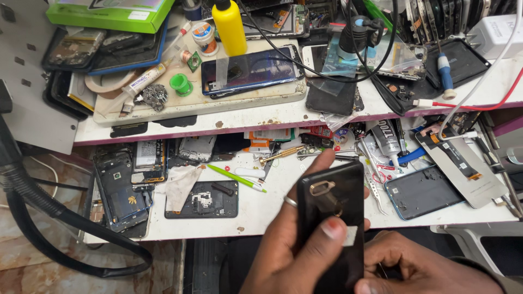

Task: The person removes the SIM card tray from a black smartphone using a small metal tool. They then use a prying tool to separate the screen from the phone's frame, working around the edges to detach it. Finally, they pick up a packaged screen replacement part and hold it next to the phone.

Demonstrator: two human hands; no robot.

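two bare hands; the left hand (294, 245) wears a plain silver ring (290, 202), the right hand (419, 267) a dark cuff.

One yellow bottle (229, 26), one green box (109, 13), one green pen (235, 177), two hands.

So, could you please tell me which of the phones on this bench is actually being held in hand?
The glossy black phone, back facing up, gripped by the left hand; the blue-framed phone shell and the others lie loose on the white bench.
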